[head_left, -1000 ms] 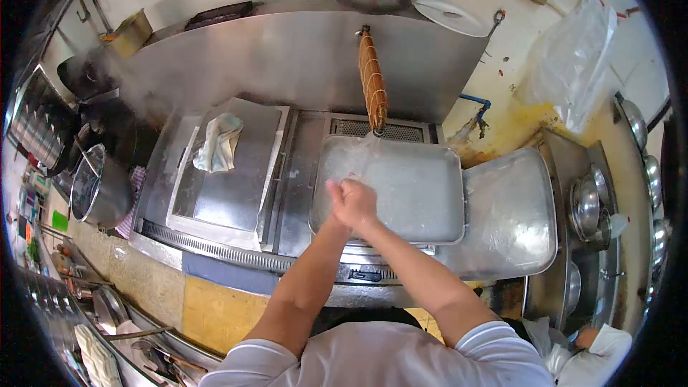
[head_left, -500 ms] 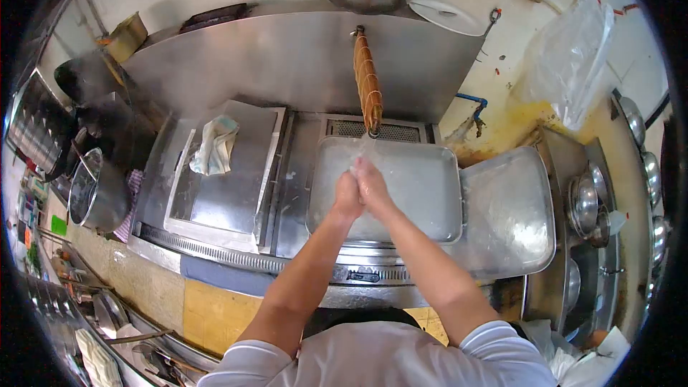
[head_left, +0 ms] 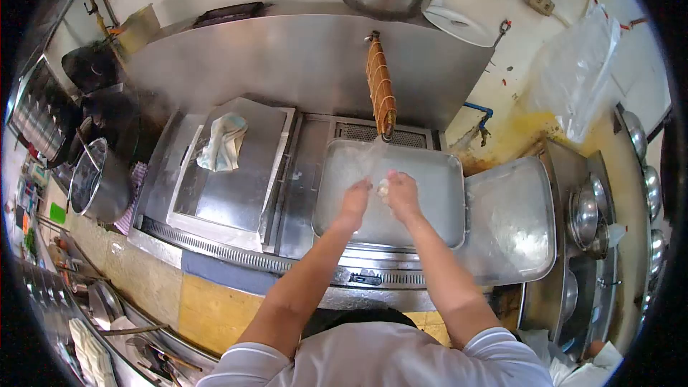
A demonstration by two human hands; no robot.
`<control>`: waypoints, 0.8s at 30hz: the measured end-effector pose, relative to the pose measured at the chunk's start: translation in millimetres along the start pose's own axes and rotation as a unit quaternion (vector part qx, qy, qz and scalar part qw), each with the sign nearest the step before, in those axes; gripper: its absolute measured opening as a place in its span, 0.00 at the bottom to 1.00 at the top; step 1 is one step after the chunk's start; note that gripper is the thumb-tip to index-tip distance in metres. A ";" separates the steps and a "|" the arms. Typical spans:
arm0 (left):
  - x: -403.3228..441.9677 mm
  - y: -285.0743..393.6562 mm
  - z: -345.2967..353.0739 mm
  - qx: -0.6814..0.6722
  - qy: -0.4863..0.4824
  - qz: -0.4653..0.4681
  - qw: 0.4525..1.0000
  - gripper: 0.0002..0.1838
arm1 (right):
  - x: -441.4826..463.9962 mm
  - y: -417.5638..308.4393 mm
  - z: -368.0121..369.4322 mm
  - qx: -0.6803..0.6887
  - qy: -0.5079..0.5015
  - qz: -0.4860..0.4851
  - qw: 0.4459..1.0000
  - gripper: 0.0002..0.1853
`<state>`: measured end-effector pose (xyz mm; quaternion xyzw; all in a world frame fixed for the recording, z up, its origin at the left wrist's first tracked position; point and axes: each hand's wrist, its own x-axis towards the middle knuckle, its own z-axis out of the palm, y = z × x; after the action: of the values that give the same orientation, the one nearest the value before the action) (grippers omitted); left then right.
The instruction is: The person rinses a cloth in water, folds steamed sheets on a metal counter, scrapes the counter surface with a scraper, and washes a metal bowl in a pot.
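Metal tray (head_left: 437, 208) front and center, sitting right below the wrapped spout (head_left: 382, 86), and both hands are over it, so that's where all the action is. Starting on the left: left hand (head_left: 356, 197) has its fingers loosely bent, and honestly I can't tell if there's anything in it. Right hand (head_left: 403, 193) is just beside it with a gap between, fingers curled in, with some whitish stuff (head_left: 384, 188) at the fingertips; too small to say if that's lather, water or something actually gripped. Looks like a rub-and-rinse to me, so my two cents: keep both hands low over the tray and under the spout's end so the drips land inside, work between the fingers, and don't bump the spout. On to materials, left to right. Deep round pot (head_left: 107, 193), dull gray metal. Then a flat steel panel (head_left: 229, 204), shiny toward the front, with a crumpled pale cloth (head_left: 222, 143) on it, soft and folded over itself. Spout wrap is brownish, slatted-looking, tied round with thin cord. Tray itself is a rounded rectangle, cloudy gray inside. Just right of it there's a second tray (head_left: 512, 201), similar shape, scuffed with a bright glare spot. Far right, a thin see-through plastic bag (head_left: 577, 72) hangs all wrinkly.
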<state>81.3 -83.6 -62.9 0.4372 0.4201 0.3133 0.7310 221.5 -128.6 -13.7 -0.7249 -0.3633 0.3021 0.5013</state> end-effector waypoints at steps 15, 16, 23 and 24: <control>-82.9 227.6 1.2 -0.015 -0.050 0.199 0.979 0.19 | -36.6 -226.9 -109.4 -0.067 -0.082 -0.208 0.972 0.13; -57.8 252.4 -0.3 -0.074 -0.074 0.205 0.973 0.21 | -24.8 -258.5 -106.7 -0.049 -0.027 -0.235 0.970 0.17; 30.4 252.1 -18.4 0.131 0.095 0.107 0.981 0.16 | 60.6 -298.9 -63.5 -0.282 0.048 -0.336 0.897 0.31; 42.4 213.2 -23.8 0.152 0.068 0.115 0.979 0.15 | 50.1 -293.6 -54.0 -0.276 0.008 -0.313 0.909 0.25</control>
<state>59.9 50.2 108.7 0.5659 0.4588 0.3566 0.5849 226.9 -45.8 277.5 -0.6860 -0.6361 0.0117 0.3530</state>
